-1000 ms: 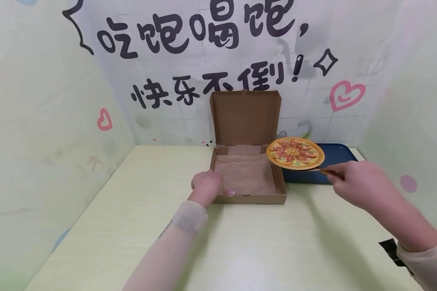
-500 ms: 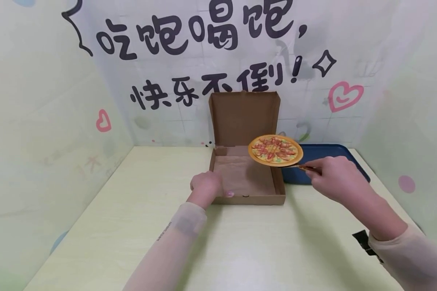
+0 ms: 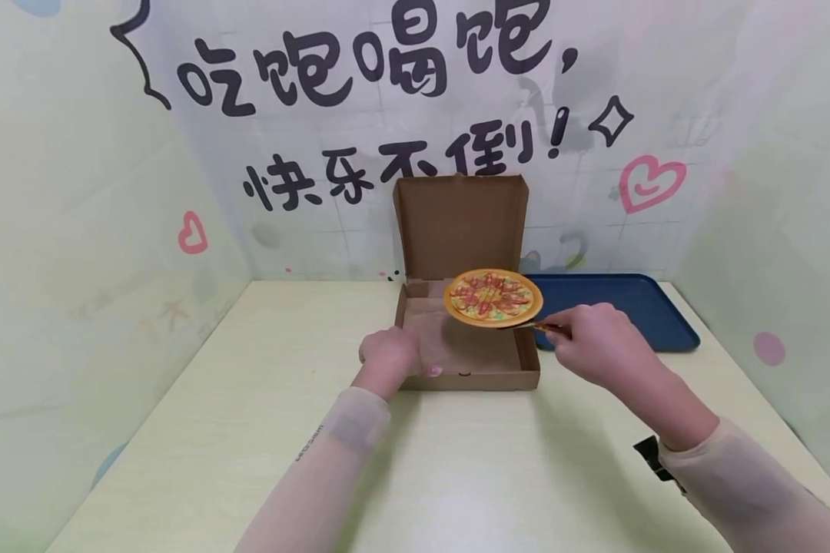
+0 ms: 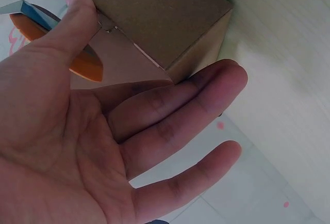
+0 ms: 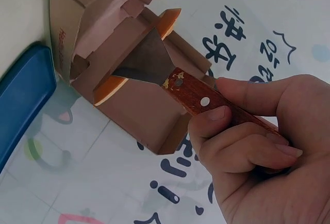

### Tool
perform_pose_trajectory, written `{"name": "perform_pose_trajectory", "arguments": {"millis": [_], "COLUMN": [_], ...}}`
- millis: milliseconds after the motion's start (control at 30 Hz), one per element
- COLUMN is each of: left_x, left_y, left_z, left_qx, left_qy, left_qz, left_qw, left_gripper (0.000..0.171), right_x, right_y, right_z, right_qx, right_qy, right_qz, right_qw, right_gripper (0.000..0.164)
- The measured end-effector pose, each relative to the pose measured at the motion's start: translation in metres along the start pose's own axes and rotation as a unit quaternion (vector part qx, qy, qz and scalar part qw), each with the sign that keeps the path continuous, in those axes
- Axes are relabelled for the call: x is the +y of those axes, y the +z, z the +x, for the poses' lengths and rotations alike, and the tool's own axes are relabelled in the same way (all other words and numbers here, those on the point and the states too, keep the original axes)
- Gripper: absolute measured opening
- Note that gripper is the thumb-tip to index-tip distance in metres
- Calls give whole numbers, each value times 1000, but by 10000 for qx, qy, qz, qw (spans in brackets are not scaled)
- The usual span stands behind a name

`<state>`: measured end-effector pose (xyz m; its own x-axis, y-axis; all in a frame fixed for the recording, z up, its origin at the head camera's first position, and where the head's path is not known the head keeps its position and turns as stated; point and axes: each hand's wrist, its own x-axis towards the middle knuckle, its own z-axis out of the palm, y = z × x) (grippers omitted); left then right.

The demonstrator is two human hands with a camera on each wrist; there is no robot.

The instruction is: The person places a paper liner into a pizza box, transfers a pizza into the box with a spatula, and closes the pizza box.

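Straight fingers of my left hand (image 3: 390, 355) lie along the left side of the brown cardboard box (image 3: 487, 382), at its front left corner. The thumb rests at the front wall, as the left wrist view shows. My right hand (image 3: 598, 342) grips the wooden handle of a spatula (image 5: 149, 59) with a wide, flaring metal blade. On that blade lies a round pizza (image 3: 494, 296), roughly level and raised over the box's right half. Brown paper (image 3: 473, 349) lines the box, whose lid (image 3: 463, 226) stands upright at the back.
A dark blue tray (image 3: 622, 307) lies right of the box, its left end hidden behind the pizza and box. The pale tabletop (image 3: 470, 468) stretches in front. Printed walls (image 3: 332, 238) enclose the back and both sides.
My right hand has carried the spatula and pizza leftward, from over the tray to over the box, ending slightly lower. My left hand stays at the box corner.
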<state>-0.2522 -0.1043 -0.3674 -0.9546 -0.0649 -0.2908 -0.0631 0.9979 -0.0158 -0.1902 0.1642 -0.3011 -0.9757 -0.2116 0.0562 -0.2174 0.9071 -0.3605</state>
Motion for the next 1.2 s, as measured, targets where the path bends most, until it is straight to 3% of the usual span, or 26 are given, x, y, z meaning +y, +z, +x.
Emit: {"name": "perform_pose_trajectory", "arguments": {"millis": [433,1200], "left_x": [-1,1], "left_y": [0,0], "left_z": [1,1], "left_qx": [-32,-27], "left_qy": [-102,-152], "left_qz": [-197,-166], "left_qw": [9997,9997], "left_gripper": [82,90], "right_x": [-12,-16], "right_y": [25,45], "right_z": [7,18], "right_qx": [-37,-220], "right_qy": [-307,-238], "right_qz": [108,241], "right_qw": [9995,9992], "right_gripper": [27,27]}}
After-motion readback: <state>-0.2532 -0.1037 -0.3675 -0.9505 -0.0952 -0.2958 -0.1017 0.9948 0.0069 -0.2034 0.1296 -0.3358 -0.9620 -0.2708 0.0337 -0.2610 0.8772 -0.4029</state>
